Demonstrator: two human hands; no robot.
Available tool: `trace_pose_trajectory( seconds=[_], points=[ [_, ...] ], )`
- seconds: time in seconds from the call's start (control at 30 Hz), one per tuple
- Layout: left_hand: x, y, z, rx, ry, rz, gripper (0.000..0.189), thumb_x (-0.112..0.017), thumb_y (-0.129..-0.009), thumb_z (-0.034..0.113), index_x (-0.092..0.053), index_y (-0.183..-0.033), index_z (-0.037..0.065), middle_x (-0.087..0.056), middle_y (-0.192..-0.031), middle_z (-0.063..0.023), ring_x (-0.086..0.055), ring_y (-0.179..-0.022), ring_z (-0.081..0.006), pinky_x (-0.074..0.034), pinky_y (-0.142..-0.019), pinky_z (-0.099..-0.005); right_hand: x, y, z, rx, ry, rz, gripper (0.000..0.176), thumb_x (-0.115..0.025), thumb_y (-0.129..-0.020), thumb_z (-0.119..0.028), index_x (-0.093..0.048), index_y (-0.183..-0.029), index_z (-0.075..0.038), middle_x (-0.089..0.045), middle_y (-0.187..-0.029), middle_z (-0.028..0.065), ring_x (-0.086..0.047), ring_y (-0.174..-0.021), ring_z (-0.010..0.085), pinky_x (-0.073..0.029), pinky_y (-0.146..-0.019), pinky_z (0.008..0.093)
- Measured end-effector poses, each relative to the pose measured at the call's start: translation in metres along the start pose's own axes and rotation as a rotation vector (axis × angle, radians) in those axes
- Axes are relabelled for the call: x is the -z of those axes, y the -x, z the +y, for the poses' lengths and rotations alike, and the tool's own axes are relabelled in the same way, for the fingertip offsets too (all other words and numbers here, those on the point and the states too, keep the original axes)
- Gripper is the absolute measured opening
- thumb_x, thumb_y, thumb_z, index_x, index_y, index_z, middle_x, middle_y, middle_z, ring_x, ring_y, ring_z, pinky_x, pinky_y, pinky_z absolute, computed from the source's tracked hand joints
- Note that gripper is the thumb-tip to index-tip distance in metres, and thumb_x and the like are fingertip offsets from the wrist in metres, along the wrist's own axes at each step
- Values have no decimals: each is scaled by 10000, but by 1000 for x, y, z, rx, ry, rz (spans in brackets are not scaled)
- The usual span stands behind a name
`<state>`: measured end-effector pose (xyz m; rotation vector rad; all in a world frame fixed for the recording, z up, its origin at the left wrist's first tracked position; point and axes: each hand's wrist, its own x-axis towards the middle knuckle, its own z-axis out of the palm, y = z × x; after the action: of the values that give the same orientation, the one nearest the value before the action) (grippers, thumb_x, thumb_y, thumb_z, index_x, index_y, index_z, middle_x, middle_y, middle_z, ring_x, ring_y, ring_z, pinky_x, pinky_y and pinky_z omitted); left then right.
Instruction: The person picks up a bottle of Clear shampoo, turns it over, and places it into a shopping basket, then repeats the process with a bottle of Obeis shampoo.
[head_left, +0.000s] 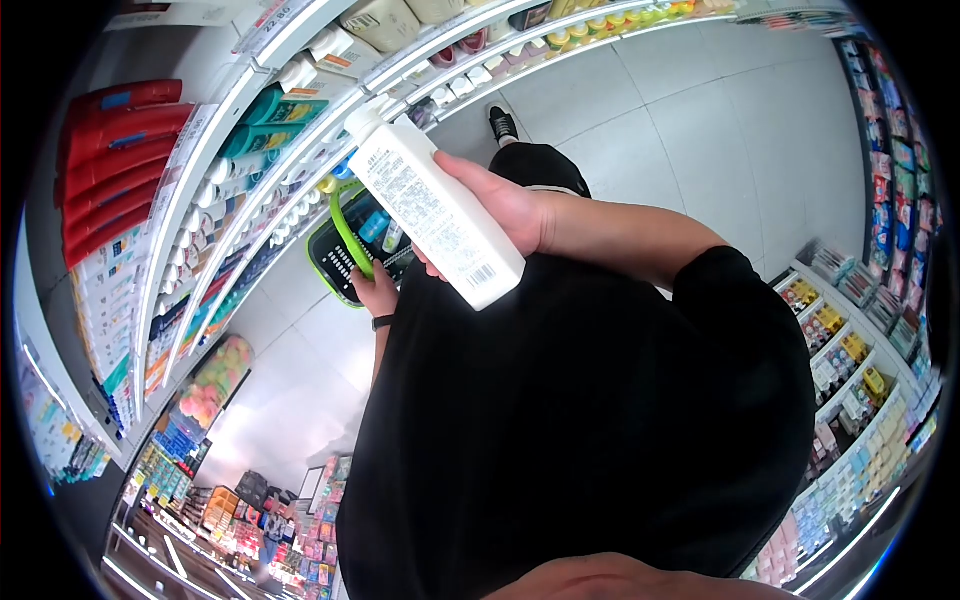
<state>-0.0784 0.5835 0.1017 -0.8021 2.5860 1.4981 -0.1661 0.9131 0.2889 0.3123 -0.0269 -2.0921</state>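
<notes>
My right hand (503, 207) grips a tall white bottle (432, 205) with a white cap and a printed back label and barcode. I hold it tilted in front of my chest, with the cap pointing at the shelves. My left hand (376, 291), with a dark band on the wrist, holds the green handle (349, 236) of a black and green shopping basket (335, 268) hanging below. The basket holds a few small items, partly hidden behind the bottle.
A long white shelf unit (225, 175) runs along my left with red tubes, teal bottles and several white bottles. More stocked shelves (850, 350) stand at the right. The grey tiled aisle floor (680, 110) lies ahead, and my black shoe (503, 125) is on it.
</notes>
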Motion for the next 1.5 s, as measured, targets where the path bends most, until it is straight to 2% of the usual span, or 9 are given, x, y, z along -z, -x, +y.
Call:
trace_pose_trajectory(
  seconds=[0.43,0.7,0.8,0.9,1.03,1.13,1.27,1.43,1.5],
  points=[
    [-4,-9,-9,-11,-116,53,341,-683,-938,217,-585,-1141,-39,-638,-791,-97,-594,-663,-176,-487,-615,-336,-15,-2,-20,-56,-8,-20,783,-379,-955,-742,-568,-1358,-97,-656,-1077,233,-707,-944,379,-593,-846,472],
    [-7,-10,-9,-57,-161,115,327,-696,-921,219,-606,-1107,-34,-654,-857,-137,-609,-732,-232,-499,-686,-381,-14,-5,-23,-107,-11,-32,805,-389,-949,-748,-560,-1363,-79,-659,-1091,234,-707,-960,373,-592,-853,470],
    [-7,-5,0,-74,-157,122,304,-693,-922,212,-605,-1090,-27,-650,-848,-145,-600,-724,-229,-493,-679,-380,-9,-8,-20,-163,22,-112,870,-357,-949,-761,-521,-1385,-27,-663,-1101,237,-705,-986,365,-589,-872,457],
    [-5,-2,7,-109,-149,94,257,-676,-934,198,-599,-1040,-24,-646,-818,-134,-579,-687,-209,-485,-653,-366,-6,-9,-12,-153,65,-192,1002,-302,-938,-792,-393,-1465,56,-669,-1095,248,-708,-995,355,-581,-899,429],
    [-1,3,13,-102,-144,88,260,-676,-935,199,-599,-1038,-27,-644,-809,-132,-581,-681,-210,-487,-652,-367,3,-8,2,-155,51,-197,1036,-329,-931,-792,-340,-1498,74,-671,-1091,250,-703,-999,343,-578,-883,424],
    [2,5,16,-113,-173,112,272,-679,-933,202,-605,-1054,-31,-649,-808,-134,-592,-680,-219,-491,-657,-367,2,-1,13,-74,94,-166,950,-308,-953,-768,-442,-1449,31,-690,-1062,203,-718,-959,302,-604,-854,403],
    [10,-3,2,-88,-146,108,275,-678,-931,213,-612,-1054,-24,-654,-810,-140,-602,-683,-238,-492,-662,-376,2,6,16,-74,96,-194,941,-316,-957,-760,-429,-1459,28,-686,-1114,220,-717,-966,305,-602,-860,404],
    [16,-12,5,-156,-246,168,304,-673,-919,256,-622,-1054,-11,-682,-865,-195,-657,-746,-339,-506,-703,-422,-1,15,13,-60,141,-166,939,-331,-960,-751,-392,-1485,24,-671,-1173,238,-721,-963,313,-609,-855,414],
    [16,-13,14,-119,-262,166,316,-667,-921,271,-625,-1065,-7,-687,-885,-199,-667,-776,-348,-511,-722,-428,-7,21,7,-69,106,-153,931,-354,-959,-745,-400,-1481,24,-667,-1184,248,-726,-954,317,-613,-855,428]
  ],
)
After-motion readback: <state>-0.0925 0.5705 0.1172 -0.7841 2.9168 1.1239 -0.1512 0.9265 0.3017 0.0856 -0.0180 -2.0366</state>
